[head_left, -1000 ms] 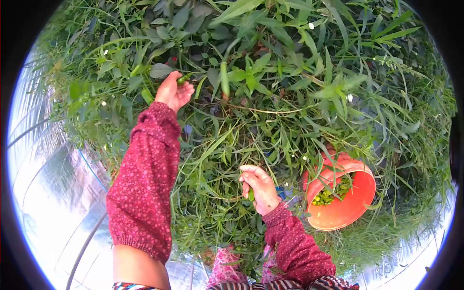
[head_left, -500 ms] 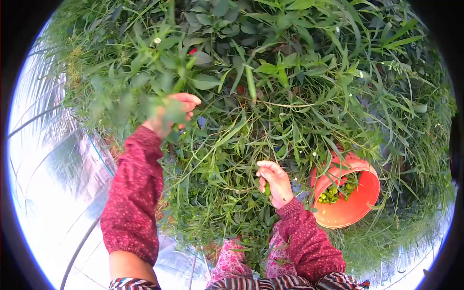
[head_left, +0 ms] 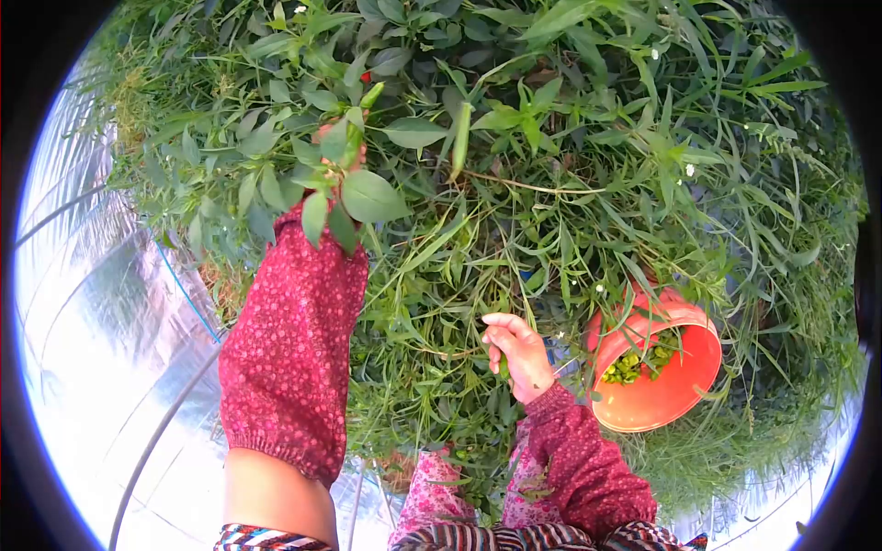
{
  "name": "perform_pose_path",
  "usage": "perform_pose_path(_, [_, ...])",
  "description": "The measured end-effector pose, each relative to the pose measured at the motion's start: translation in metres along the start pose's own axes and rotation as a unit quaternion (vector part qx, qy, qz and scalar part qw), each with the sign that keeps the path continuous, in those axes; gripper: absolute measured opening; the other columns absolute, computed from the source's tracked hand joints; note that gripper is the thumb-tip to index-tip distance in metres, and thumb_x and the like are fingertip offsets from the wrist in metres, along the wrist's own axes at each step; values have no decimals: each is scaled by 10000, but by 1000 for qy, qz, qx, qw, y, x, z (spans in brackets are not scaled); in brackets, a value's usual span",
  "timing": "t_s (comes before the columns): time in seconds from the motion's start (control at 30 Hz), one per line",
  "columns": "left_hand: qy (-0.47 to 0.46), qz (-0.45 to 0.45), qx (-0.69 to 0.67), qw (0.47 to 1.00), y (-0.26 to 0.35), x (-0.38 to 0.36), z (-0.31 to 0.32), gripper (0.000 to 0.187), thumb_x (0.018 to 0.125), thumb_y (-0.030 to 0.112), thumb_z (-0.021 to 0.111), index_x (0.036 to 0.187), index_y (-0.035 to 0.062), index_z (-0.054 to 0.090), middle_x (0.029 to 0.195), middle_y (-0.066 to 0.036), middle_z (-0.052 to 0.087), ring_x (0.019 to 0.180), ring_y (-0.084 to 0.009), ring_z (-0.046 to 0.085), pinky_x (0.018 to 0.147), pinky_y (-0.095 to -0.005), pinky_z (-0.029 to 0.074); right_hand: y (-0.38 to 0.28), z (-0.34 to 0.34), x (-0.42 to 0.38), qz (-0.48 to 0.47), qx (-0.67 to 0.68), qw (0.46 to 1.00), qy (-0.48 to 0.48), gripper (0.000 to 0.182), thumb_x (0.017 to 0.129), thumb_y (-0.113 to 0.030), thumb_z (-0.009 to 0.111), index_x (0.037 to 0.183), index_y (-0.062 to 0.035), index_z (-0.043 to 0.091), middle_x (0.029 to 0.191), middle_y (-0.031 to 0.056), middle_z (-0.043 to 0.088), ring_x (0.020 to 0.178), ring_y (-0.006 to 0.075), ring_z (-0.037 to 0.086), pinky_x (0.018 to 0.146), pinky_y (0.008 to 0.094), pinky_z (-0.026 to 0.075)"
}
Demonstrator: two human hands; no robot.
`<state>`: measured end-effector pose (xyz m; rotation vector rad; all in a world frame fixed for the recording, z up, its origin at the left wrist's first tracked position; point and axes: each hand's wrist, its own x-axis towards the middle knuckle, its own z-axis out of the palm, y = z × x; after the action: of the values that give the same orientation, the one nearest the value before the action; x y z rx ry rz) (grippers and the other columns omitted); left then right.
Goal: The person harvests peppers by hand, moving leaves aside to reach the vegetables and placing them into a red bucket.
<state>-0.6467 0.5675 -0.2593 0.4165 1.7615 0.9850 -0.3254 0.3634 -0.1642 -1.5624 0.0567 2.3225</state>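
Note:
My left hand [head_left: 342, 151] reaches in among the pepper plant's broad leaves [head_left: 372, 195], which hide most of its fingers. Close by its fingertips, a green pepper [head_left: 372, 95] points upward. Another long green pepper [head_left: 461, 140] hangs to the right of that hand. Lower down, my right hand [head_left: 519, 356] is curled closed, and a bit of green pepper [head_left: 503, 366] shows under its fingers. To its right, an orange bucket [head_left: 657, 397] lies tilted with its mouth facing me, holding several small green peppers [head_left: 634, 367].
Dense grass and weeds [head_left: 514, 230] surround both hands and overhang the bucket. A red spot [head_left: 366, 77] shows among the leaves above the left hand. Pale plastic sheeting [head_left: 138, 321] and a thin curved pole [head_left: 161, 450] are at the left.
My left hand has moved up and forward, in behind the leaves, and the plant around it has shifted. My right hand and the bucket have hardly moved.

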Motion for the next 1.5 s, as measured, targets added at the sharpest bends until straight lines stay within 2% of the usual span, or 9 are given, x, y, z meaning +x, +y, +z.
perform_pose_path(0.17, [-159,-59,-273,947,-4,23,-46,334,800,260,687,1069,95,577,817,-65,629,586,-168,565,451,-299,425,17,27,1,34,45,998,-30,193,898,-99,544,1082,-42,560,807,23,571,577,69,492,454,216,428])
perform_pose_path(0.3, [-268,50,2,962,2,23,-102,523,897,367,524,1340,120,396,1058,-145,603,782,-274,617,575,-351,524,46,52,11,44,86,993,-70,207,895,-89,539,1091,-24,555,813,40,576,566,71,492,452,219,426])
perform_pose_path(0.43, [-323,-123,-79,935,64,-1,-93,363,877,199,579,1188,24,515,1153,-145,589,640,-193,594,531,-307,481,51,77,18,66,83,989,-99,209,895,-94,541,1091,-22,556,815,33,565,555,66,487,452,217,416])
perform_pose_path(0.53, [-71,-63,54,994,108,-33,-79,297,897,191,553,1145,30,545,1020,-132,622,595,-167,551,499,-289,433,49,79,20,38,88,988,-125,210,900,-107,536,1091,-21,555,823,40,556,570,64,490,467,219,420])
perform_pose_path(0.63, [-281,-158,119,939,145,-57,-66,289,918,229,518,1116,21,556,895,-91,610,584,-146,526,501,-264,404,44,79,19,24,101,987,-124,216,901,-111,535,1096,-18,551,825,42,551,577,63,490,477,220,423])
perform_pose_path(0.7, [-234,-32,192,953,147,-62,-71,291,917,272,512,1078,39,577,774,-40,572,569,-131,511,476,-242,383,45,77,20,26,98,988,-116,219,903,-112,532,1101,-18,547,830,41,550,582,64,488,482,219,424])
perform_pose_path(1.27, [-76,-76,237,966,145,-140,-80,349,859,336,607,982,10,588,779,-49,632,510,-79,566,383,-185,402,53,84,23,5,136,983,-123,225,911,-126,538,1108,-17,540,866,76,567,558,70,484,477,224,423])
perform_pose_path(1.37, [-318,-7,149,936,118,-171,-73,234,889,260,585,942,34,606,782,-37,636,576,-95,592,427,-212,431,49,82,20,-8,151,983,-106,218,916,-147,538,1098,-29,555,849,51,564,584,62,482,481,224,420])
perform_pose_path(1.5, [-214,-58,360,906,68,-229,-46,129,896,149,578,874,37,636,784,7,626,702,-83,564,594,-235,447,41,81,22,-38,117,984,-127,214,920,-140,531,1105,-35,555,827,21,551,610,66,491,488,216,427])
